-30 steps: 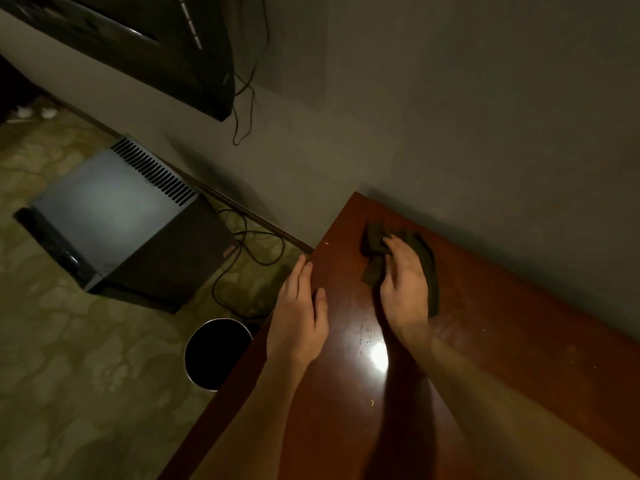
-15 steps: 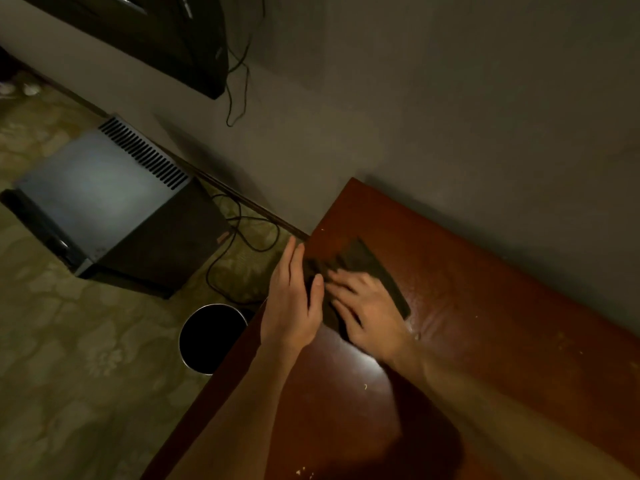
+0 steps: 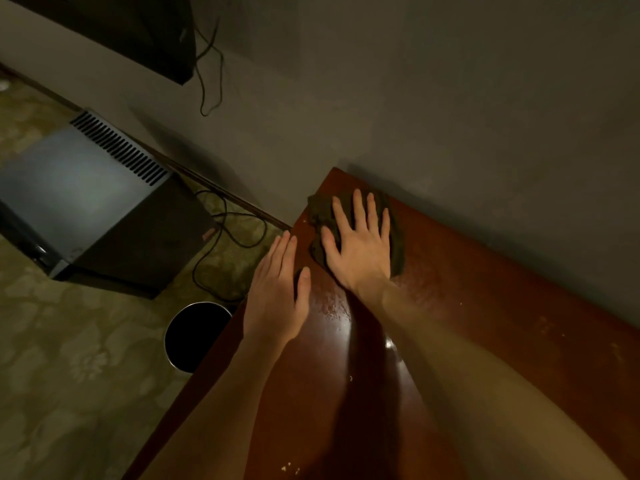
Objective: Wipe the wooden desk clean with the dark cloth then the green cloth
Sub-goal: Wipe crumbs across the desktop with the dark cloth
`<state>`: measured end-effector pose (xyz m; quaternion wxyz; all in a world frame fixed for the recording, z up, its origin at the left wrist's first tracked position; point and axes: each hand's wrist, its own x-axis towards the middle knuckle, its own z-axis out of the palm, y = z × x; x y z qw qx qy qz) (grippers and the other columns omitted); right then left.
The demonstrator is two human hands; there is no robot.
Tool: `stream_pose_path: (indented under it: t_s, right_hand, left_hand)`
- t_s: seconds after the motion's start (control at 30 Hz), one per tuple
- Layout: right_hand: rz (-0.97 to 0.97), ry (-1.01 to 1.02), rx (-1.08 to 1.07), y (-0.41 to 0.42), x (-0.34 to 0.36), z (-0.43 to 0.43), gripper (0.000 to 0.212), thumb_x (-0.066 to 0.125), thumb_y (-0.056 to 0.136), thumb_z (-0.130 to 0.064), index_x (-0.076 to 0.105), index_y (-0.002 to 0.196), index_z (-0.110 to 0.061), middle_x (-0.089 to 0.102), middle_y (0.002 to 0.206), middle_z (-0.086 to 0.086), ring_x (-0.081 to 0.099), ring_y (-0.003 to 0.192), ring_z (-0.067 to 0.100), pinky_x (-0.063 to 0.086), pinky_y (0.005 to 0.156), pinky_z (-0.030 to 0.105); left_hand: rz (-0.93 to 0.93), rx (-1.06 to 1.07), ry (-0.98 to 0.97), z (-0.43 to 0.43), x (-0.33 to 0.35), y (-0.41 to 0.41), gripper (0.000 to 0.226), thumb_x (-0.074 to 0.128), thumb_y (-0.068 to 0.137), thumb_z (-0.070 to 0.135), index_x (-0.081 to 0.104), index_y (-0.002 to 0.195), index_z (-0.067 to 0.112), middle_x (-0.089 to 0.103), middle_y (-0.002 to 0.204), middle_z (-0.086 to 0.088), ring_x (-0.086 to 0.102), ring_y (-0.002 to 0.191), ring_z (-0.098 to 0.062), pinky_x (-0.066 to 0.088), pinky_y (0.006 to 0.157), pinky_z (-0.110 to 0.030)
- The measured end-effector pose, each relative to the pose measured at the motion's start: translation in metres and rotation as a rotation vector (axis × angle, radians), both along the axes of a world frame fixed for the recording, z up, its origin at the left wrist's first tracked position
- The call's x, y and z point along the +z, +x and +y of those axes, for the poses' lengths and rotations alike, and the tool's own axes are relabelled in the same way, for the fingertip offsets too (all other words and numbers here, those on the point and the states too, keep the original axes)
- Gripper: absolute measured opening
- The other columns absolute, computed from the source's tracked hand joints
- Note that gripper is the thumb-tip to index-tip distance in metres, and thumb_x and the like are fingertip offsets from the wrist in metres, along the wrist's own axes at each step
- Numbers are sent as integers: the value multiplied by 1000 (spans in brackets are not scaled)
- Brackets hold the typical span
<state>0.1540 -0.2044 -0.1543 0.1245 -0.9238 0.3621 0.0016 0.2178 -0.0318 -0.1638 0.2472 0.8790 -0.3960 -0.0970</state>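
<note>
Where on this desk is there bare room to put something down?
Bare wood on the desk runs right of the right hand along the wall. The far corner is crowded: dark cloth under the right hand, left hand at the edge.

I'm looking at a dim home room. A patterned carpet (image 3: 69, 358) covers the floor, a wooden desk (image 3: 485, 323) stands against the wall, and a small fridge-like box (image 3: 86, 202), trailing cables (image 3: 228, 233) and a round bin (image 3: 197, 336) sit beside it.

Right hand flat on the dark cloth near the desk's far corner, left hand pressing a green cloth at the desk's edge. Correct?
Not quite. The left hand is empty, flat at the desk edge; no green cloth shows. The head view confirms the right hand flat on the dark cloth.
</note>
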Motion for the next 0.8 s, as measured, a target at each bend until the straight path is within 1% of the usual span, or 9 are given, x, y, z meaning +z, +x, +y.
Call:
stream_pose_path:
  t_s: [0.13, 0.27, 0.33, 0.43, 0.57, 0.67, 0.8]
  right_hand:
    - [-6, -2, 25, -38, -1, 28, 62, 22, 109, -58, 21, 167, -34, 12, 176, 3, 2, 163, 27, 8, 130, 54]
    - [47, 20, 85, -79, 3, 63, 61, 23, 110, -59, 14, 167, -41, 7, 177, -1, -4, 163, 22, 5, 130, 55]
    - [56, 1, 73, -76, 3, 56, 61, 25, 108, -60, 15, 166, -42, 9, 176, -1, -3, 163, 22, 3, 129, 56]
    - [33, -15, 3, -45, -1, 19, 63, 26, 106, -63, 19, 165, -43, 10, 176, -1, 0, 163, 23, -1, 129, 58]
    - [19, 1, -34, -15, -4, -30, 64, 21, 105, -65, 19, 165, -43, 7, 176, -4, -3, 163, 21, -4, 128, 57]
    - [-1, -23, -32, -19, -5, -26, 63, 21, 107, -63, 22, 165, -41, 12, 176, -4, 1, 163, 21, -1, 129, 56]
    - [-11, -51, -52, -61, 0, 18, 60, 26, 109, -59, 24, 165, -39, 16, 175, -2, 6, 163, 22, 6, 129, 57]
  left_hand:
    - [-28, -13, 13, 0, -1, 0, 56, 41, 112, 33, 35, 162, 9, 34, 170, -7, 23, 160, -16, 28, 129, -41]
    - [-38, -22, 37, 0, 1, 2, 55, 38, 111, 35, 38, 161, 10, 37, 168, -8, 27, 159, -19, 32, 126, -45]
    - [-54, -27, 57, 0, 1, 1, 54, 41, 111, 33, 39, 161, 11, 35, 169, -8, 26, 159, -20, 29, 128, -42]
    - [-72, -29, 59, 0, 0, 1, 54, 47, 110, 30, 40, 160, 13, 33, 170, -7, 24, 159, -19, 24, 129, -37]
    - [-48, 8, 32, -1, 1, -1, 54, 50, 109, 27, 42, 159, 10, 34, 169, -7, 26, 159, -18, 24, 129, -38]
    - [-50, 12, 5, 0, 0, -2, 54, 53, 107, 25, 43, 158, 9, 35, 168, -8, 28, 158, -18, 27, 128, -39]
    - [-96, -23, -77, 2, -5, 0, 53, 58, 104, 18, 48, 154, 3, 43, 164, -14, 34, 156, -24, 35, 125, -46]
